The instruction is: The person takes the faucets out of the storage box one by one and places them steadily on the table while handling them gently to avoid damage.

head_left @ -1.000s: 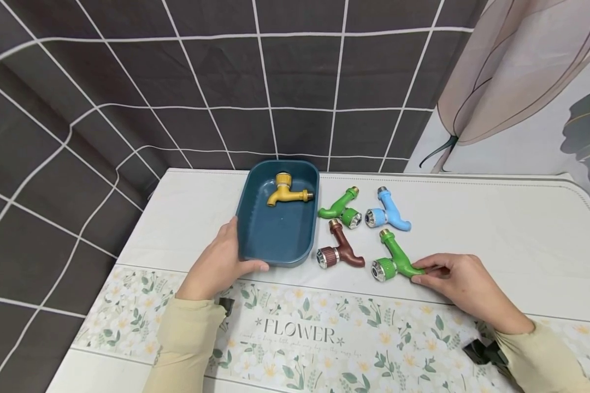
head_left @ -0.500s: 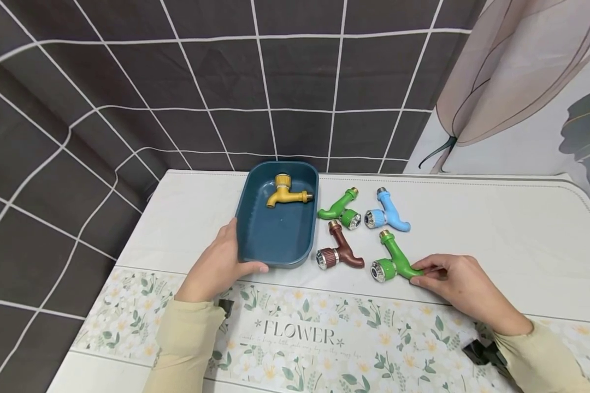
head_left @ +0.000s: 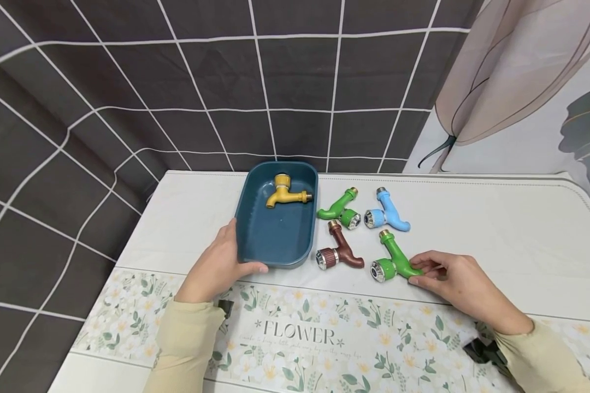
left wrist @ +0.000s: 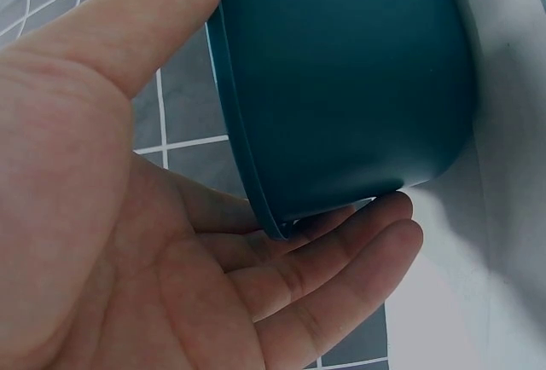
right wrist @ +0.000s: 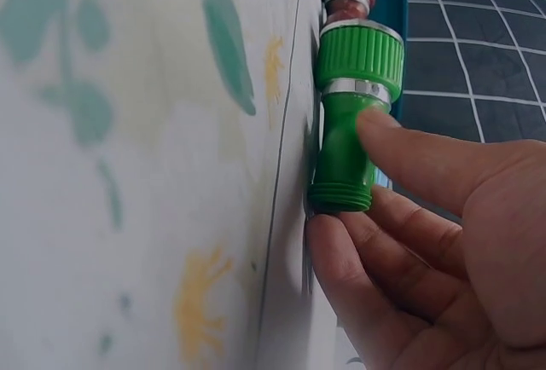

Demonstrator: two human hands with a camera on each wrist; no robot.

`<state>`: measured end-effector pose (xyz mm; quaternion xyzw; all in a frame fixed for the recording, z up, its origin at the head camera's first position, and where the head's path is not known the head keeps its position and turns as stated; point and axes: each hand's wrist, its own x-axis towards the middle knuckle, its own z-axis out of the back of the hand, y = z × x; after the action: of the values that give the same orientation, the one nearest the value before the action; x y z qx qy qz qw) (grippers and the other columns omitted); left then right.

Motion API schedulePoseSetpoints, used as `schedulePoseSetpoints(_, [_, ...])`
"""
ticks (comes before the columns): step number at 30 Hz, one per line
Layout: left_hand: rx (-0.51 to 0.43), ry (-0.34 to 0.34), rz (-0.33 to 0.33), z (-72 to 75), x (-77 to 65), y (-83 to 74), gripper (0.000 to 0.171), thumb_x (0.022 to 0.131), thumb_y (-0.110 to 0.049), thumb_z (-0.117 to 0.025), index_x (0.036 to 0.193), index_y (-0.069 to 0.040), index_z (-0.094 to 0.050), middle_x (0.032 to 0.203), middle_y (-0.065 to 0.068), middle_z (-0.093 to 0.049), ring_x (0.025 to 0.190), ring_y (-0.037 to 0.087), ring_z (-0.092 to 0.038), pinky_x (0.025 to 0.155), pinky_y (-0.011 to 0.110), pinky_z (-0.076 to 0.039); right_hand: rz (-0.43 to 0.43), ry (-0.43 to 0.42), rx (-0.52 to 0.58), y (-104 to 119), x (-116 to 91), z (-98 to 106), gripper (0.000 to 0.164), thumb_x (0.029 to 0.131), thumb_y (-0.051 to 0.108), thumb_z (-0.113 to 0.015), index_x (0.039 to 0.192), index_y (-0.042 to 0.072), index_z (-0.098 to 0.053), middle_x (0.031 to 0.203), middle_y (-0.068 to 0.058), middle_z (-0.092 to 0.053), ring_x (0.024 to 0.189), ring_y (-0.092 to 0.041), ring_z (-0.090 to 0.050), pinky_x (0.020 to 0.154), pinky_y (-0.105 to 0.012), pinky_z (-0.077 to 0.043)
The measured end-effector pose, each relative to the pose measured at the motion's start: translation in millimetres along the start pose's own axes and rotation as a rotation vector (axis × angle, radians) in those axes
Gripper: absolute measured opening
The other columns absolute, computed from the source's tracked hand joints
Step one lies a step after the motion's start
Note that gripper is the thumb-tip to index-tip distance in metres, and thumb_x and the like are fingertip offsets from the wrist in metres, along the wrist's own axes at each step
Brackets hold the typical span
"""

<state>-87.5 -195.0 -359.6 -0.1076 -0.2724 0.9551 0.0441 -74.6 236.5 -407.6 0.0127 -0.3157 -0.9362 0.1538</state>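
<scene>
A green tap point(head_left: 395, 259) lies on the white tabletop, its ribbed knob toward the left. My right hand point(head_left: 454, 281) holds its spout end between thumb and fingers; the right wrist view shows the thumb point(right wrist: 418, 153) against the green spout point(right wrist: 345, 153). On the left stands a dark teal plastic tray point(head_left: 275, 240), its near-left corner held by my left hand point(head_left: 213, 267). In the left wrist view the fingers point(left wrist: 333, 285) touch its outer wall point(left wrist: 358, 89). Inside the tray lies a yellow tap point(head_left: 287, 195).
Right of the tray lie another green tap point(head_left: 339, 209), a light blue tap point(head_left: 388, 212) and a brown tap point(head_left: 341, 248). A floral strip point(head_left: 314, 349) crosses the table's front. Dark grid-patterned cloth point(head_left: 295, 82) rises behind the table and on its left.
Index finger and thumb of my right hand have parted slightly at the green tap's spout. The taps, the tray and my left hand stay in place.
</scene>
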Motion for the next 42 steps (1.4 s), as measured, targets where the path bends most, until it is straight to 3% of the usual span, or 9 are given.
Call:
schedulePoseSetpoints(10, [-0.006,-0.001,-0.002,-0.2,0.2,1.3,0.126,0.076,-0.043,-0.088,0.158,0.007,-0.006,0.16,0.026,-0.024,0.146,0.038,-0.03,0.113,0.055,-0.034,0.033,-0.027,-0.002,-1,1,2,0.035,0.083,0.02,-0.084,0.113,0.007,-0.071,0.091,0.005,-0.072,0.077,-0.003,-0.066,0.069,-0.023,-0.056])
schedulePoseSetpoints(17, [-0.006,-0.002,-0.005,0.1,-0.1,0.9,0.125,0.077,-0.041,-0.088,0.158,0.006,-0.006,0.16,0.026,-0.024,0.146,0.038,-0.03,0.113,0.055,-0.035,0.085,-0.082,-0.019,0,1,5,0.054,0.083,0.013,-0.084,0.131,0.004,-0.061,0.111,-0.007,-0.07,0.088,-0.017,-0.069,0.072,-0.022,-0.056])
schedulePoseSetpoints(25, [-0.004,-0.004,-0.009,0.1,0.0,0.7,0.125,0.077,-0.041,-0.088,0.158,0.005,-0.006,0.16,0.025,-0.024,0.145,0.038,-0.031,0.112,0.055,-0.035,0.092,-0.099,-0.02,4,3,8,0.063,0.082,0.014,-0.085,0.136,0.002,-0.055,0.125,-0.021,-0.059,0.093,-0.033,-0.068,0.075,-0.043,-0.059])
schedulePoseSetpoints(33, [-0.012,-0.005,-0.001,-0.1,0.2,0.2,0.125,0.077,-0.041,-0.088,0.159,0.005,-0.005,0.161,0.024,-0.024,0.145,0.037,-0.031,0.113,0.055,-0.035,0.188,-0.161,-0.063,10,12,13,0.068,0.078,0.012,-0.087,0.137,0.002,-0.055,0.134,-0.019,-0.055,0.112,-0.035,-0.06,0.079,-0.045,-0.057])
schedulePoseSetpoints(42, [-0.006,-0.001,-0.003,0.3,0.0,0.4,0.124,0.077,-0.041,-0.088,0.158,0.006,-0.006,0.161,0.025,-0.023,0.146,0.038,-0.03,0.113,0.055,-0.034,0.191,-0.173,-0.088,20,20,16,0.067,0.081,0.017,-0.086,0.139,0.005,-0.054,0.137,-0.019,-0.053,0.106,-0.036,-0.062,0.082,-0.049,-0.055])
